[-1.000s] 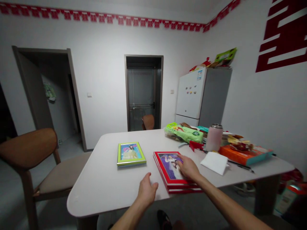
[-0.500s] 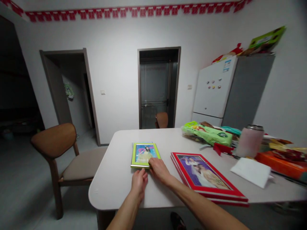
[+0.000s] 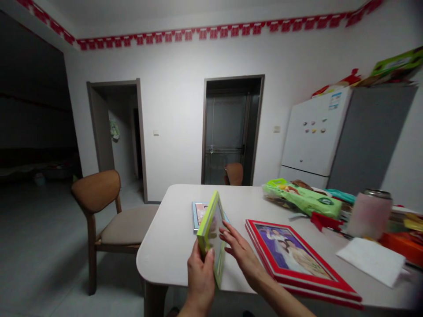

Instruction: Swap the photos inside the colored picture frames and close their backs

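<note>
My left hand [image 3: 201,275] grips the lower end of a lime-green picture frame [image 3: 215,224], thumb on one side and fingers on the other. The frame is tipped up on edge above the table, its glossy face turned to the right. My right hand [image 3: 240,252] is open with fingers spread beside that face; whether the fingertips touch it I cannot tell. Behind the green frame a light-blue picture frame [image 3: 199,212] lies face up on the table, partly hidden. To the right of my right hand lies a stack of red picture frames [image 3: 294,251], a photo showing in the top one.
The white table [image 3: 165,246] has a rounded left corner. On its right side are a green packet [image 3: 304,198], a pink jar [image 3: 370,215], a white tissue [image 3: 372,259] and an orange box [image 3: 403,246]. A wooden chair [image 3: 99,189] stands at the left.
The green frame has been lifted off the blue frame and tilted on edge, now in my left hand. My right hand has let go of its corner and opened. The view has shifted left.
</note>
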The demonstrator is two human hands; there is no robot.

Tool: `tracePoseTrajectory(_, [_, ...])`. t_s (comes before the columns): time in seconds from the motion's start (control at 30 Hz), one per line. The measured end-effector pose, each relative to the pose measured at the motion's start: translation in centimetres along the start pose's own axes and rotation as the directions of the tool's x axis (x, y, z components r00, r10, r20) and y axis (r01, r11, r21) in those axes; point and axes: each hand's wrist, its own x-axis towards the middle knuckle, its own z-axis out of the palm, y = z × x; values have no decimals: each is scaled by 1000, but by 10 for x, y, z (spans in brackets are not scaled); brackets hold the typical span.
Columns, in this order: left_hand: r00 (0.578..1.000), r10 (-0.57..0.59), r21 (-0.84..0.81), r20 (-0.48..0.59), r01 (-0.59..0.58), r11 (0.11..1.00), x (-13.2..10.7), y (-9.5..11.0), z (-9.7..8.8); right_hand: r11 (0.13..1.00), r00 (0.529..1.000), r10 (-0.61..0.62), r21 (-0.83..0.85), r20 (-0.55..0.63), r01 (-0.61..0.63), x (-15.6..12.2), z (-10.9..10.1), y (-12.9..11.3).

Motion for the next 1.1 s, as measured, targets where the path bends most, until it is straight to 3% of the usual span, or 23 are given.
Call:
tracePoseTrajectory(0.07, [988, 93, 140, 124, -110, 984, -8, 8, 2, 986, 997, 69, 154, -20, -65, -8, -5, -9])
tracePoseTrajectory(0.13, [949, 188, 270, 253, -256, 928, -16, 8, 3, 959, 995, 104, 266, -7, -99, -16, -12, -14])
tracePoseTrajectory(0.23, [835, 300, 411, 461, -501, 762, -28, 1, 2, 930, 991, 133, 343, 24, -133, -25, -23, -13])
tracePoseTrajectory(0.33, [719, 287, 488, 633, -659, 572, -36, -9, -1, 945, 984, 160, 279, 73, -174, -29, -32, -5])
tracePoseTrajectory(0.47, [660, 211, 548, 721, -729, 410, -44, -24, -1, 977, 973, 206, 31, 104, -210, -28, -40, 15])
tracePoseTrajectory(0.6, [658, 184, 568, 730, -734, 371, -51, -36, 6, 947, 984, 170, -284, 45, -151, -18, -51, 41])
tracePoseTrajectory(0.77, [666, 37, 596, 745, -689, 413, -55, -44, 15, 713, 996, 88, -700, 26, -44, -12, -61, 59])
tracePoseTrajectory(0.97, [658, -134, 606, 741, -570, 555, -47, -30, 5, 475, 996, 73, -880, 57, 15, -13, -56, 55])
tracePoseTrajectory(1.1, [713, -245, 692, 657, -440, 572, -36, -10, -20, 393, 996, 44, -918, 79, 55, -10, -57, 53])
